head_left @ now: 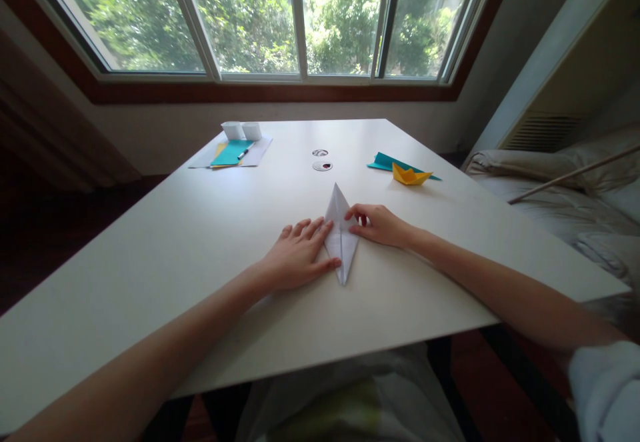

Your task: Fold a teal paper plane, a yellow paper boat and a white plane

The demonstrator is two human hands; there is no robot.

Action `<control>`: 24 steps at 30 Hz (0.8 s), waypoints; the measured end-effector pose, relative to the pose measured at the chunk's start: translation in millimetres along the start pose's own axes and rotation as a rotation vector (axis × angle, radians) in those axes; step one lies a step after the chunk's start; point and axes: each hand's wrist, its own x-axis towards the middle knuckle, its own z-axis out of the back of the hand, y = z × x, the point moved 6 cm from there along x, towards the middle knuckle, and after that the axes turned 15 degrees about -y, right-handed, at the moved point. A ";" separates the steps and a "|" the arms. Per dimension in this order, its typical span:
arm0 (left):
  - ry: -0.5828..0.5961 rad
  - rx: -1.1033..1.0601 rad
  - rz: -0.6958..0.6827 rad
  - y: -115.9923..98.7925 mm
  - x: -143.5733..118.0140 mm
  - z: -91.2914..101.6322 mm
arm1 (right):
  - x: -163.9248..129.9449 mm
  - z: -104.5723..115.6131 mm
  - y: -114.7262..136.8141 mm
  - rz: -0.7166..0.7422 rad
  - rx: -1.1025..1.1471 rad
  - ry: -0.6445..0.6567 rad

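A white sheet folded into a long diamond, the folded paper (pixel 342 242), lies on the table with one point toward the window and a crease down its middle. My left hand (pixel 297 255) rests flat with fingers spread, its fingertips on the paper's left edge and its thumb near the lower point. At the right corner, my right hand (pixel 379 224) has curled fingers, with thumb and forefinger pinching the paper's edge.
Beyond my right hand sit a yellow paper boat (pixel 410 175) and a teal paper plane (pixel 387 161). Two round pieces (pixel 323 166) lie mid-table. At the back left are coloured sheets (pixel 233 153), a marker (pixel 245 152) and two small white containers (pixel 251 131).
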 end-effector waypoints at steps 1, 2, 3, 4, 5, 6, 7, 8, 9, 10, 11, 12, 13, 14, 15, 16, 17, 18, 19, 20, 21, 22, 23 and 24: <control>0.019 0.007 0.024 -0.7 -0.9 -1.9 | -0.1 0.2 0.3 0.009 -0.005 0.002; 0.028 0.014 0.040 -1.3 -1.4 -3.1 | -0.3 0.5 1.1 0.021 -0.009 0.005; 0.030 0.018 0.050 -1.8 -1.6 -3.7 | -0.6 1.1 2.4 0.037 -0.014 0.005; 0.027 0.020 0.053 -2.1 -1.4 -3.9 | -0.9 1.8 3.9 0.057 -0.021 0.003; 0.021 0.021 0.052 -2.2 -1.0 -3.7 | -1.3 2.5 5.5 0.077 -0.033 0.000; 0.012 0.021 0.046 -2.2 -0.6 -3.1 | -1.6 3.2 6.8 0.096 -0.053 -0.004; 0.001 0.020 0.033 -2.3 0.0 -2.3 | -1.9 3.6 7.6 0.113 -0.078 -0.011; -0.010 0.016 0.015 -2.7 0.7 -1.4 | -2.1 3.7 8.2 0.126 -0.104 -0.014; -0.018 0.008 -0.005 -3.1 1.4 -0.5 | -2.3 3.2 8.6 0.140 -0.128 -0.015; -0.020 -0.002 -0.023 -3.5 2.0 0.2 | -2.4 2.2 8.9 0.155 -0.146 -0.008; -0.014 -0.015 -0.036 -3.6 2.7 0.5 | -2.5 0.8 9.3 0.171 -0.157 0.004; -0.005 -0.031 -0.043 -3.4 3.5 0.4 | -2.5 -0.9 9.7 0.185 -0.163 0.019; 0.007 -0.045 -0.047 -2.9 4.4 0.1 | -2.5 -2.4 9.8 0.195 -0.168 0.035; 0.014 -0.057 -0.048 -2.2 5.5 -0.2 | -2.4 -3.7 9.7 0.201 -0.172 0.049; 0.016 -0.066 -0.049 -1.3 6.6 -0.3 | -2.2 -4.5 9.4 0.201 -0.177 0.058; 0.015 -0.074 -0.050 -0.5 7.7 -0.5 | -1.9 -4.9 9.0 0.201 -0.180 0.061; 0.014 -0.083 -0.052 0.4 8.6 -0.6 | -1.8 -5.0 8.6 0.201 -0.182 0.062; 0.014 -0.091 -0.054 1.1 9.3 -0.8 | -1.7 -5.1 8.2 0.203 -0.184 0.063; 0.016 -0.101 -0.058 1.7 9.8 -0.8 | -1.8 -5.1 7.9 0.208 -0.185 0.065; 0.019 -0.109 -0.063 2.0 10.0 -0.5 | -2.1 -5.3 7.7 0.214 -0.184 0.071; 0.022 -0.116 -0.073 1.9 10.2 0.0 | -2.4 -5.5 7.7 0.221 -0.182 0.081; 0.019 -0.124 -0.087 1.6 10.4 1.1 | -2.8 -5.6 7.8 0.226 -0.177 0.092; 0.012 -0.133 -0.105 0.8 10.7 2.6 | -3.1 -5.3 8.0 0.227 -0.170 0.105; -0.003 -0.145 -0.124 -0.1 11.3 4.4 | -3.3 -4.9 8.7 0.228 -0.158 0.118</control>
